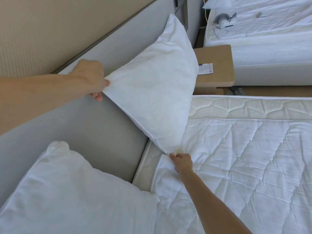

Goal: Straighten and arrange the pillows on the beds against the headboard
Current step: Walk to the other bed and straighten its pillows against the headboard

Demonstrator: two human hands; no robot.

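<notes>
White pillow [157, 92] centre frame, crumpled, tilted on one corner against grey headboard [94, 130]. Left hand [92, 80] pinching upper-left corner; right hand [183, 162] pinching bottom corner. Second pillow [67, 191] lower left.

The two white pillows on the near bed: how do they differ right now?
The far white pillow is held up on edge against the grey padded headboard; the near white pillow lies slumped, leaning on it. The left hand pinches the far pillow's upper corner and the right hand its lower corner; nobody touches the near pillow. The far pillow looks stretched taut, the near one rumpled. Both are plain white and about alike in shape.
</notes>
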